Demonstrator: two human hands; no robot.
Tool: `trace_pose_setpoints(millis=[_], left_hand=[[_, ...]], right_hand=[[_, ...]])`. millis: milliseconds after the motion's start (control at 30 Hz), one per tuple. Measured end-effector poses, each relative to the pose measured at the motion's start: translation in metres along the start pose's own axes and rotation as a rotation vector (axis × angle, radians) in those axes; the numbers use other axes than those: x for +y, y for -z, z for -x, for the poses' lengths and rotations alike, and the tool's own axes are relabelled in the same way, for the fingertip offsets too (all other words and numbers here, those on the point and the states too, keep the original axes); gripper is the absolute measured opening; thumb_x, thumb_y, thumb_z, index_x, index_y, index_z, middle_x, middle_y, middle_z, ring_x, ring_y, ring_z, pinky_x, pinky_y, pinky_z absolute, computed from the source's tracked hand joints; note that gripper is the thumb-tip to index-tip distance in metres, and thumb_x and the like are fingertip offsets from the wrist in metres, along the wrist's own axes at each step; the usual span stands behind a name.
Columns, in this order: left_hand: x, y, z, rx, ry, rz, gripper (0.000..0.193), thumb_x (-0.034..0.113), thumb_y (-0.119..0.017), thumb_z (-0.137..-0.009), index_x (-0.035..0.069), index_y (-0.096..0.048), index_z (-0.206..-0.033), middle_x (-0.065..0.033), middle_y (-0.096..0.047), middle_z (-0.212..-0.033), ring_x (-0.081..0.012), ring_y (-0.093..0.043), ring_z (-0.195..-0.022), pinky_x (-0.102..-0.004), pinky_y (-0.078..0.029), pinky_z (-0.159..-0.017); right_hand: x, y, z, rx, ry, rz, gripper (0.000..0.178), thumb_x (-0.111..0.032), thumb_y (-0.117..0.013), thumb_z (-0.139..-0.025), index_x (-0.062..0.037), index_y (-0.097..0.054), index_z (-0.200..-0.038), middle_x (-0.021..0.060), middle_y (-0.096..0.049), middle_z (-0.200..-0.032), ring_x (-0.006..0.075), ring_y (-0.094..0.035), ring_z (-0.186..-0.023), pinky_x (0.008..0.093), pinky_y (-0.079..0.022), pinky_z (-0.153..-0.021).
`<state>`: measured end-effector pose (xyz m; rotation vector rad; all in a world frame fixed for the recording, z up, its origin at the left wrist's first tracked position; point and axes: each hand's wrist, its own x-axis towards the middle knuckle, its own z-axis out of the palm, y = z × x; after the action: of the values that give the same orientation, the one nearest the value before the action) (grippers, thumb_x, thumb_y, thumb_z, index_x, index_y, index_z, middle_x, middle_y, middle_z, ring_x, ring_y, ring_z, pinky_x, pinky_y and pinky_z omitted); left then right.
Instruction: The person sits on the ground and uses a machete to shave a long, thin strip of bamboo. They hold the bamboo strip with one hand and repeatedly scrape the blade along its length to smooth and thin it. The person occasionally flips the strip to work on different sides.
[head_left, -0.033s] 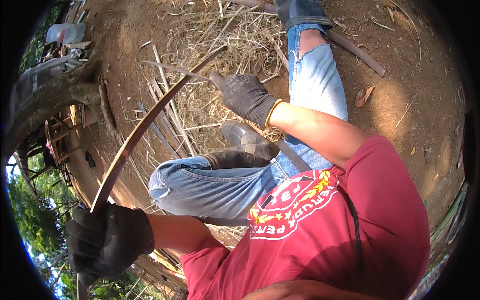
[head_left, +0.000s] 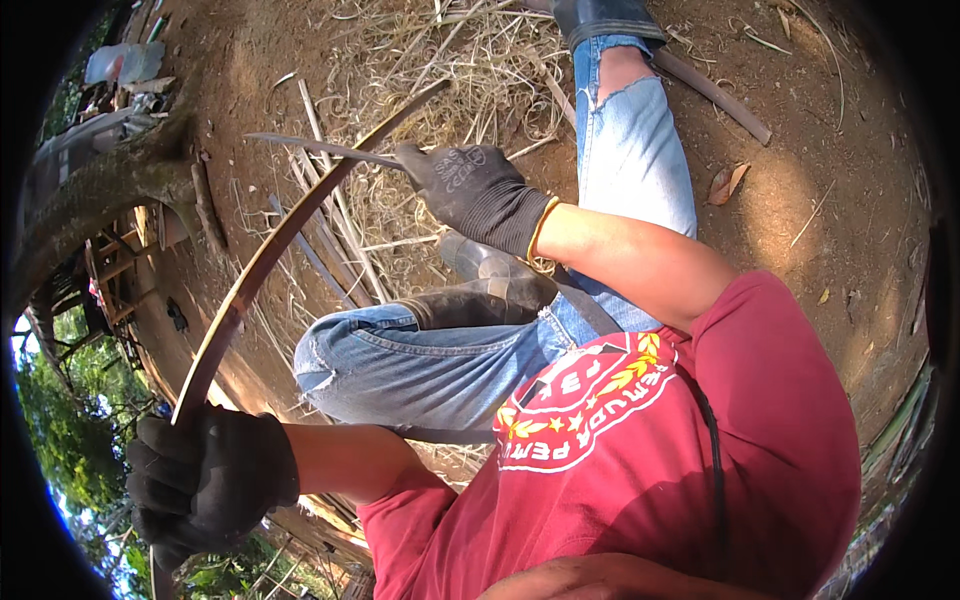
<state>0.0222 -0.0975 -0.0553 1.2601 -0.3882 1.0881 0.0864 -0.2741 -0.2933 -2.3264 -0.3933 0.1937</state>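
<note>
My left hand [head_left: 215, 480], in a black glove, is closed around the lower part of a long, bowed bamboo strip [head_left: 245, 285]. The strip runs from there up and away to the right, and a short end shows below the fist. In a dark grey glove, my right hand [head_left: 470, 190] grips a knife [head_left: 290, 142] whose handle is hidden in the palm. Its narrow blade points left and crosses the strip near the far end. Whether the edge touches the strip I cannot tell.
Pale shavings [head_left: 490, 75] and several loose strips [head_left: 345, 235] litter the dirt ground beyond my bent leg [head_left: 420, 370]. My other leg [head_left: 635, 150] stretches away at the right, beside a brown slat [head_left: 715, 95]. A thick log [head_left: 110, 195] lies at the far left.
My right hand and the knife have moved left, so more of the blade lies past the strip. My left hand and the strip have shifted slightly left.
</note>
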Motion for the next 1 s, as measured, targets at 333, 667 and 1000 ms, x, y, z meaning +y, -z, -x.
trace_pose_setpoints(millis=[333,667,1000], left_hand=[[-0.013,0.018,-0.012,0.143,-0.042,-0.173,0.043,0.030,-0.048,-0.096,0.019,-0.028,-0.060,0.0058,-0.020,-0.055,-0.0108,-0.019,-0.051,-0.0291,-0.020,-0.051],[0.005,0.009,-0.006,0.032,0.072,0.083,0.043,0.040,-0.046,-0.097,0.021,-0.032,-0.061,0.0061,-0.019,-0.054,-0.0116,-0.019,-0.051,-0.0292,-0.018,-0.050],[0.008,0.008,0.002,-0.176,0.082,0.150,0.044,0.038,-0.041,-0.099,0.018,-0.030,-0.061,0.0059,-0.028,-0.059,-0.0112,-0.024,-0.054,-0.0299,-0.023,-0.054]], right_hand=[[-0.045,0.007,-0.004,0.138,0.218,0.048,0.026,-0.018,-0.048,-0.091,-0.0036,-0.053,-0.112,0.0128,-0.068,-0.071,0.0296,-0.070,-0.066,0.0431,-0.052,-0.050],[-0.022,0.014,-0.006,0.060,0.103,-0.075,0.021,-0.017,-0.046,-0.092,-0.0053,-0.053,-0.108,0.0143,-0.066,-0.078,0.0326,-0.068,-0.068,0.0448,-0.053,-0.052],[-0.085,0.035,0.045,0.438,0.440,-0.005,0.024,-0.023,-0.055,-0.086,-0.0091,-0.061,-0.104,0.0077,-0.060,-0.066,0.0204,-0.065,-0.055,0.0368,-0.048,-0.042]])
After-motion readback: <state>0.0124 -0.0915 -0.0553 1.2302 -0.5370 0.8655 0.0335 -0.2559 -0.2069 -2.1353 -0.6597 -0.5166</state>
